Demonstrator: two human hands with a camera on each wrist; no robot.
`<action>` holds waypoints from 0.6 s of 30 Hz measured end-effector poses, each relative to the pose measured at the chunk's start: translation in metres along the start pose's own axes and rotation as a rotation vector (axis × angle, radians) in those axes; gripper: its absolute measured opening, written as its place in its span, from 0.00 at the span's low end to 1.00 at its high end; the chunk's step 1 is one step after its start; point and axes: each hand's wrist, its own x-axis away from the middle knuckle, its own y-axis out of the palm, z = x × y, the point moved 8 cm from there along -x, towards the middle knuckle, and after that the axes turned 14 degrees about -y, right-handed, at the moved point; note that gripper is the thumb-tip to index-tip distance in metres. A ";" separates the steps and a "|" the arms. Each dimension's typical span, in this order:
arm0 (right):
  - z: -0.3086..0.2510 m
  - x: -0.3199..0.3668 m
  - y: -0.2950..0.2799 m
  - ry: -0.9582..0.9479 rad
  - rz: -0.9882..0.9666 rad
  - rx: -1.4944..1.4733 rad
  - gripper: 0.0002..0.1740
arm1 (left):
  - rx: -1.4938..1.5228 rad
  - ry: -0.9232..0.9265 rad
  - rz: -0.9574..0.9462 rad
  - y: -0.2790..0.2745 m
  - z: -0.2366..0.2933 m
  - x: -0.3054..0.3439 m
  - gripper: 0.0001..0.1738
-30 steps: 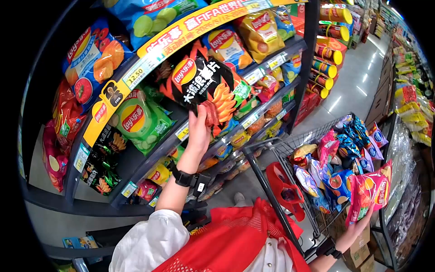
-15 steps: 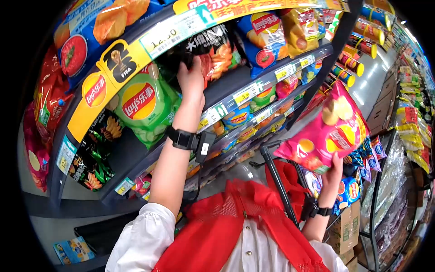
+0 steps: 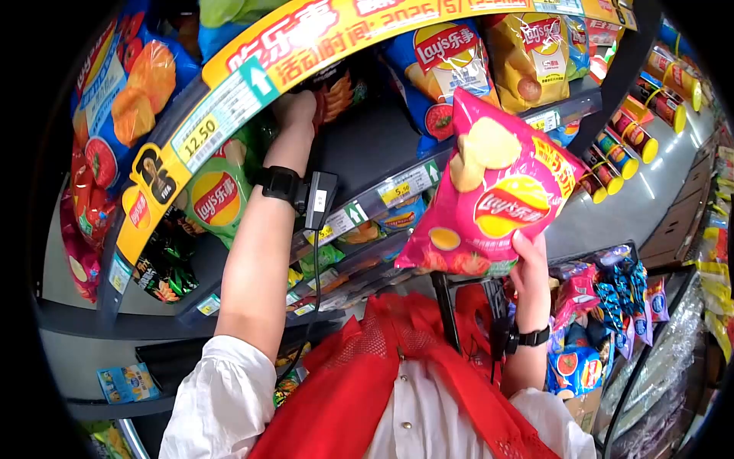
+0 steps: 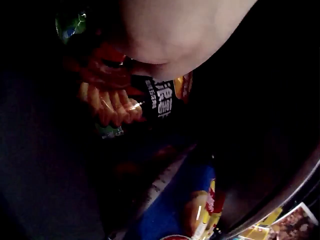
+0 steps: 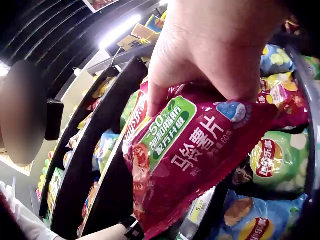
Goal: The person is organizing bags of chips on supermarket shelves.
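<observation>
While standing close to a dark snack shelf, has a green Lay's bag at half past nine, just outside the left arm. Wears a black wristband on the left wrist. Has the left hand deep under the yellow banner at eleven o'clock, with fingers out of sight: cannot tell whether released, clenched or grasping. Has a black bag printed with orange wavy chips right by that hand, just short of twelve, dim in the left wrist view too. Faces a blue Lay's bag upright on the shelf at one o'clock. Holds a pink Lay's bag tilted at half past two, partly overlapping the blue one in the head view. Grips it near the lower edge with the right hand, just past three o'clock, thumb across the front. Has glossy snack bags piled in a shopping cart toward four o'clock, with colourful canisters above at half past two
</observation>
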 end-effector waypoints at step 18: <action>0.019 0.032 -0.051 0.107 0.246 -0.148 0.27 | -1.676 0.354 -0.403 0.088 -0.043 -0.064 0.13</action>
